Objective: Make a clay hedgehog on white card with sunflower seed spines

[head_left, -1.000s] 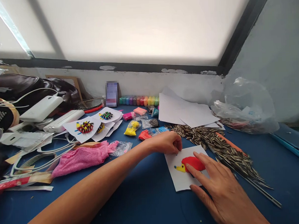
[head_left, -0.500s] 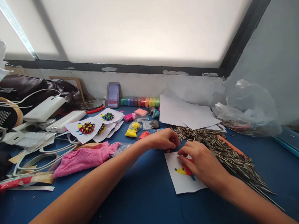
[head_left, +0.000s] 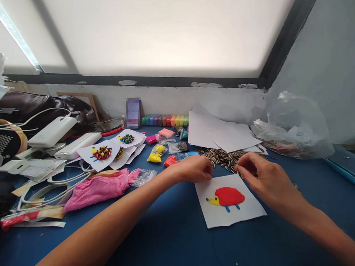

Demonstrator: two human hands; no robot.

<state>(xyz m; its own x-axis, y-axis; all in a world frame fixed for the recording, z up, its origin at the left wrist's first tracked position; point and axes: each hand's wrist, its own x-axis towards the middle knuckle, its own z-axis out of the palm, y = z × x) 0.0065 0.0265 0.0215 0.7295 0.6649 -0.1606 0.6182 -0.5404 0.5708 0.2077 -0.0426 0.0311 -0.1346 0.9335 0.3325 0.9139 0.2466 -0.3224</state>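
A white sheet of paper [head_left: 204, 218] lies on the blue table, bearing a flat hedgehog figure [head_left: 231, 195]. The figure has a red body, a yellow face, and blue nose and legs. My left hand [head_left: 199, 169] is closed, fingers curled down at the sheet's upper left edge; whatever is inside them is hidden. Past the sheet's upper right corner, my right hand [head_left: 263, 174] is closed in a pinch, thumb and forefinger at the border of a pile of striped sunflower seeds [head_left: 222, 157]. Anything between those fingertips is too small to make out.
Finished-looking hedgehog cards [head_left: 102, 153] lie left, near a pink cloth [head_left: 100, 189], white power banks [head_left: 52, 131] and cables. Bagged yellow clay [head_left: 157, 154], a clay colour row [head_left: 168, 121] and blank papers [head_left: 218, 129] lie behind. A clear plastic bag [head_left: 295, 128] sits right.
My right hand has moved off the hedgehog figure, up and right to the seeds, uncovering the red body. My left hand has stayed at the sheet's edge. The view has shifted slightly.
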